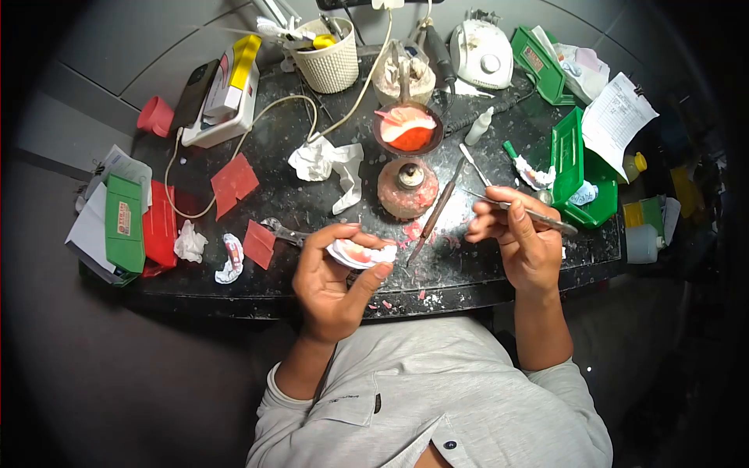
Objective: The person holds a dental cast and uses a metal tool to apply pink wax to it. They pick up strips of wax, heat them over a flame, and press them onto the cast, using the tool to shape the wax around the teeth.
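Observation:
My left hand [331, 285] grips a white plaster dental cast [361, 253] with pink wax on it, thumb on the near edge and fingers round the far side. Held like a pen in my right hand [524, 242] is a slim metal wax carver [538, 217], its thin tip pointing left, clear of the cast. Between the hands and farther back stands a wax-spattered spirit lamp [407, 193]. Just beyond it is a small dark pan [381, 145] with red and pink wax. A dark-handled tool [438, 210] lies right of the lamp, near a lighter spatula [473, 165].
Pink wax sheets [233, 186], crumpled tissue [316, 160] and another cast [230, 260] lie at left. Green boxes [567, 160] stand at right, with a cast [535, 173] beside them. At the back are a woven cup [328, 66] and a white control unit [481, 54]. A cable [318, 117] crosses the table.

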Action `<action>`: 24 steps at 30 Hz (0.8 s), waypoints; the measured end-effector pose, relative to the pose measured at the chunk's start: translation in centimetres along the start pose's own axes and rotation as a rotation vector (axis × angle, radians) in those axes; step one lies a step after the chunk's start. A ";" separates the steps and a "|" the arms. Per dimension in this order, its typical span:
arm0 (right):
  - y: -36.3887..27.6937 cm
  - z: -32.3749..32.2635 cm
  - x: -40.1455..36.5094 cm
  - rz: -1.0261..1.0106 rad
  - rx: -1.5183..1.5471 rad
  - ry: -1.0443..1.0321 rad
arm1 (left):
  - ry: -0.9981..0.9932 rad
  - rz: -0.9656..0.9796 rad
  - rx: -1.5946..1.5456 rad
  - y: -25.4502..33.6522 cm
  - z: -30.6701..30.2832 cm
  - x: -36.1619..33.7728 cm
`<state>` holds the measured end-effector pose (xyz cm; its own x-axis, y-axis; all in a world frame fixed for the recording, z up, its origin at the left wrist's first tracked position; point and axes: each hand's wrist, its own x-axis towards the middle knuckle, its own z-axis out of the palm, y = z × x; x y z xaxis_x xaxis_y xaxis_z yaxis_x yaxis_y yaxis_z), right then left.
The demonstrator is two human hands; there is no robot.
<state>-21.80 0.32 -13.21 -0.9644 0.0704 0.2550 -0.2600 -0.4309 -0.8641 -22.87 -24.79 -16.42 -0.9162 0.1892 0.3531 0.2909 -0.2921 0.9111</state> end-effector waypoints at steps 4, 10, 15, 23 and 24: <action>0.6 0.9 -0.3 0.035 -0.077 -0.019 | -0.108 0.188 0.363 0.5 0.6 0.3; 1.2 2.4 -1.2 0.218 -0.004 -0.065 | -0.294 0.288 0.683 0.8 1.6 0.7; 0.9 1.2 -0.9 0.245 0.263 -0.041 | -0.117 0.228 0.523 -0.5 1.5 0.1; 1.5 2.9 -1.2 -0.073 -0.288 -0.043 | -0.031 0.014 -0.019 -0.5 1.7 -0.4; 1.5 2.9 -1.2 -0.156 -0.400 -0.072 | -0.061 0.068 0.011 -0.8 1.5 -0.4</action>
<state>-20.90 -3.04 -13.58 -0.9098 0.0376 0.4134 -0.4147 -0.0365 -0.9092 -22.33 -23.21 -16.98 -0.8758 0.2262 0.4264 0.3551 -0.2964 0.8866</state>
